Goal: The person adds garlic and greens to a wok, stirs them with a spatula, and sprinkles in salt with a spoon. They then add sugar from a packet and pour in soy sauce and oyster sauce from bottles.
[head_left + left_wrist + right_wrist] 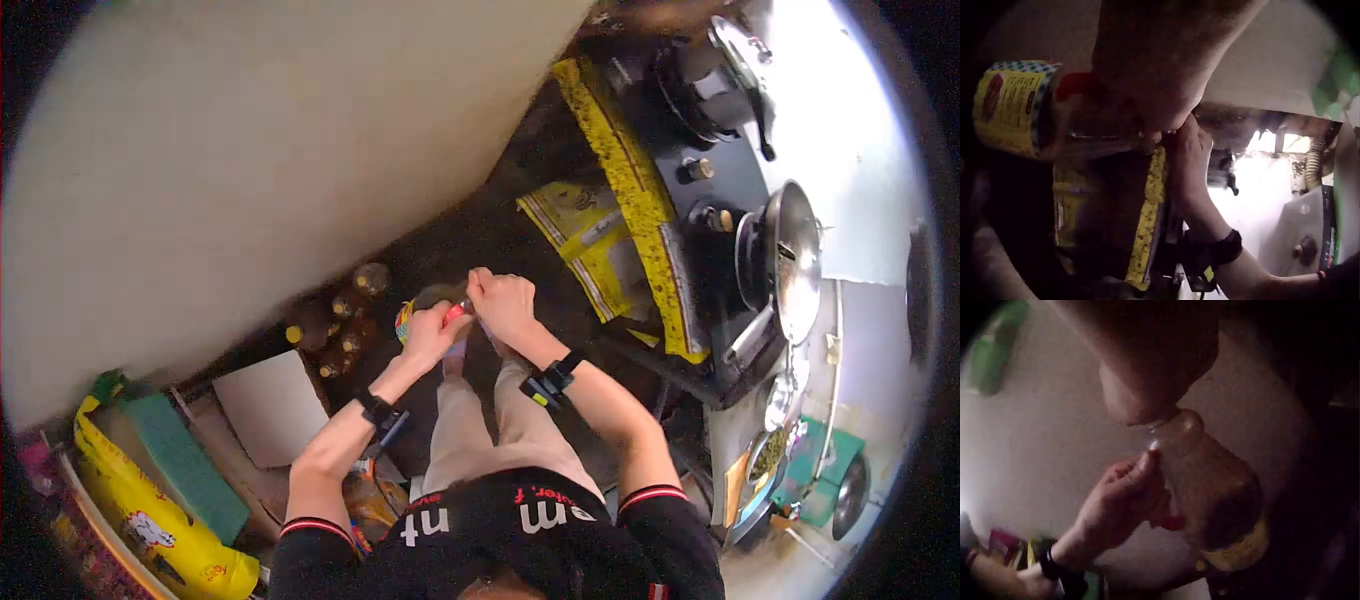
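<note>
A clear jar tilts between the two hands; its yellow label shows in the left wrist view. My left hand has its fingers curled at the jar's side, against a red part whose exact shape is unclear. The right hand grips the jar's narrow top end, opposite the label. In the right wrist view the right hand covers that top, and the left hand lies beside the jar. Whether a lid is on the jar is hidden.
Several bottles stand on the floor by the wall. To the right is a stove with a pan and a pot. Yellow packaging lies near the stove's edge. A yellow bag and green box sit lower left.
</note>
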`<action>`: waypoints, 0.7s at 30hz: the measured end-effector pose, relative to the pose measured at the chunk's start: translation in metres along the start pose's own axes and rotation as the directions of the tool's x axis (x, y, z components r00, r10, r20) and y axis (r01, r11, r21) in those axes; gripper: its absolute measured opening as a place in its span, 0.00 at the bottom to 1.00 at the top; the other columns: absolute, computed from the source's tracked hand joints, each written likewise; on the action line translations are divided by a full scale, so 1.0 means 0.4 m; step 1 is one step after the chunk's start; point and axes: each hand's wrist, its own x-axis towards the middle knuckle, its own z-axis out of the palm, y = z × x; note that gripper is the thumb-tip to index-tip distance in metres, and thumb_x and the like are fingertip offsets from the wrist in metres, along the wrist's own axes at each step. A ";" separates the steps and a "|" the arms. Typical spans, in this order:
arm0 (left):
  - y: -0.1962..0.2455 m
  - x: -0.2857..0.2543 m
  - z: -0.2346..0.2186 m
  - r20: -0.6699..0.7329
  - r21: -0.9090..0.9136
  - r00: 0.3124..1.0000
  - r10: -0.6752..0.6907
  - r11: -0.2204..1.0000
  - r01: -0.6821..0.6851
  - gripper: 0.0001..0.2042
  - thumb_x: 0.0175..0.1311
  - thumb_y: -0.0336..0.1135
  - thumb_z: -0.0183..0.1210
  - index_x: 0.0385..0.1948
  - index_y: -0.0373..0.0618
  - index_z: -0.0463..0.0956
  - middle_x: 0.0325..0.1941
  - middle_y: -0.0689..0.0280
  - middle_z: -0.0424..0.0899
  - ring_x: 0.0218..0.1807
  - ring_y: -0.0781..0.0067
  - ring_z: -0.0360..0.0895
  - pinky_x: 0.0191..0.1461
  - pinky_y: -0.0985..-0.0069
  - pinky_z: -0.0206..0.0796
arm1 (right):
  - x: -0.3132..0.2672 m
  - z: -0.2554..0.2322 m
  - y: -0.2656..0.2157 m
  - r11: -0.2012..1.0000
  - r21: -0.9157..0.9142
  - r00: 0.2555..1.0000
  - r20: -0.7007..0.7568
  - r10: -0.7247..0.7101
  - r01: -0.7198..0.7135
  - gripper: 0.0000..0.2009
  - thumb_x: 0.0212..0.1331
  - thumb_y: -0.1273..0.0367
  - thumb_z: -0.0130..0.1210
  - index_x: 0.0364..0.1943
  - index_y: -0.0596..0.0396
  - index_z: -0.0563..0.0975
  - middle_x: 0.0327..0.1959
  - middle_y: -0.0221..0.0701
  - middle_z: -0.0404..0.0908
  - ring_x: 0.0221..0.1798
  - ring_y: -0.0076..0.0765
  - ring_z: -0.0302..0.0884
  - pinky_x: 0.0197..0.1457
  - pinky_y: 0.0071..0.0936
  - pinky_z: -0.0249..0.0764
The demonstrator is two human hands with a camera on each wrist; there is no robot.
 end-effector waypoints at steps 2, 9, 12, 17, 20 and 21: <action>-0.061 0.045 0.050 -0.057 0.032 0.997 -0.044 0.998 0.046 0.16 0.53 0.45 0.60 0.24 0.38 0.71 0.19 0.49 0.74 0.26 0.45 0.74 0.28 0.60 0.64 | 0.012 0.101 0.042 0.990 -0.044 0.989 0.054 0.135 -0.133 0.09 0.54 0.63 0.50 0.24 0.52 0.76 0.12 0.36 0.73 0.16 0.43 0.72 0.22 0.36 0.70; -0.526 0.246 0.286 -0.262 -0.036 0.958 -0.118 0.993 0.112 0.13 0.51 0.40 0.62 0.26 0.38 0.73 0.23 0.49 0.77 0.31 0.48 0.76 0.31 0.63 0.65 | -0.064 0.283 0.211 0.712 0.307 0.744 0.498 0.446 -0.632 0.23 0.59 0.55 0.43 0.57 0.48 0.63 0.28 0.46 0.78 0.32 0.53 0.77 0.34 0.44 0.71; -0.688 0.305 0.357 -0.376 -0.059 0.874 -0.308 0.949 0.309 0.11 0.50 0.33 0.62 0.33 0.38 0.75 0.27 0.54 0.80 0.28 0.58 0.77 0.32 0.69 0.67 | -0.222 0.340 0.390 0.832 0.239 0.820 0.440 0.366 -0.500 0.21 0.62 0.56 0.42 0.55 0.53 0.67 0.19 0.35 0.76 0.24 0.33 0.77 0.29 0.30 0.70; -0.894 0.396 0.521 -0.278 -0.754 0.775 -0.567 0.629 0.190 0.10 0.52 0.29 0.60 0.36 0.39 0.75 0.29 0.65 0.79 0.31 0.75 0.73 0.38 0.76 0.65 | -0.514 0.404 0.631 0.868 0.007 0.715 0.570 0.405 -0.497 0.18 0.62 0.57 0.43 0.46 0.56 0.73 0.20 0.39 0.77 0.24 0.43 0.77 0.27 0.37 0.70; -0.932 0.433 0.548 -0.310 -0.804 0.814 -0.491 0.593 0.051 0.13 0.52 0.29 0.60 0.40 0.39 0.74 0.33 0.65 0.78 0.36 0.76 0.72 0.44 0.77 0.64 | -0.619 0.440 0.704 0.944 -0.015 0.799 0.529 0.288 -0.331 0.19 0.61 0.56 0.44 0.44 0.56 0.74 0.24 0.42 0.78 0.27 0.48 0.78 0.30 0.39 0.70; -0.927 0.442 0.547 -0.289 -0.755 0.819 -0.495 0.644 0.123 0.16 0.52 0.31 0.61 0.42 0.39 0.73 0.36 0.63 0.79 0.39 0.73 0.74 0.47 0.76 0.64 | -0.605 0.433 0.699 0.944 0.005 0.799 0.534 0.277 -0.331 0.19 0.61 0.56 0.44 0.43 0.56 0.75 0.26 0.43 0.79 0.29 0.49 0.78 0.31 0.40 0.71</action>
